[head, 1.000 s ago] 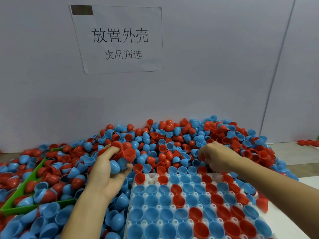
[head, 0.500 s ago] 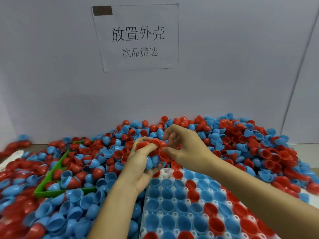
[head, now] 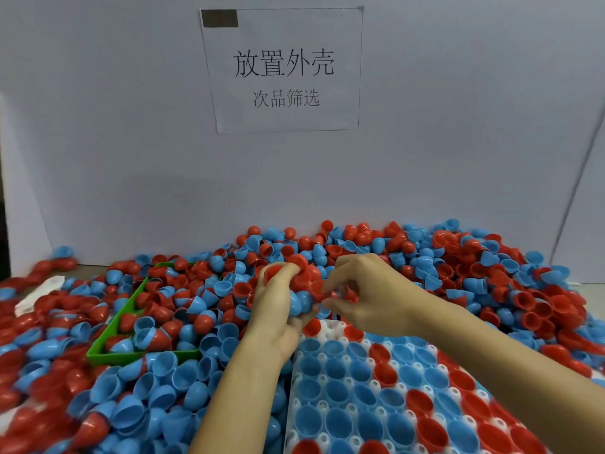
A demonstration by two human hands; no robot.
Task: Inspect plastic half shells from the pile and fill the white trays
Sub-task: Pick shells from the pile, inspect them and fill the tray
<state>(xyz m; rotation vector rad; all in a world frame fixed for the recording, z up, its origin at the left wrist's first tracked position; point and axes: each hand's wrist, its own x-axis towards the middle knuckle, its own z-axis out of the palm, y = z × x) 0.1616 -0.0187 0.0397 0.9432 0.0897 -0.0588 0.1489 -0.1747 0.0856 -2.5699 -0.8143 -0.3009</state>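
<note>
**Op A:** Since the frame half a second back, my view has swung left again: the paper sign sits nearer the middle, and my hands have dropped lower against the pile. A second ago they were well apart; now they meet.

**Op B:** What are you holding?

**Op A:** My left hand (head: 278,306) has its fingers curled round a handful of half shells (head: 296,301), red and blue together, held just above the far edge of the white tray (head: 322,326). My right hand (head: 370,294) pinches thumb and forefinger on a red shell (head: 319,288) at the edge of that handful. The motion blurs it; I cannot tell how firm the pinch is.

**Op B:** And the tray?

**Op A:** It lies near me, right of centre, its cups mostly filled with blue shells and some red, open sides up. A few cups in the far row show bare white.

**Op B:** Around it?

**Op A:** The pile of shells (head: 425,257) covers the surface from left to right and heaps highest at the back, against the wall. A green tray (head: 111,353) sits left of my left forearm, holding red and blue shells, with more lying over its rim. Some white material (head: 49,288) pokes out at far left; I cannot tell what it is.

**Op B:** The room?

**Op A:** A plain pale wall (head: 458,126) behind, with a paper sign (head: 283,70) bearing Chinese characters and a dark rectangle (head: 219,18) at its top left corner.
</note>
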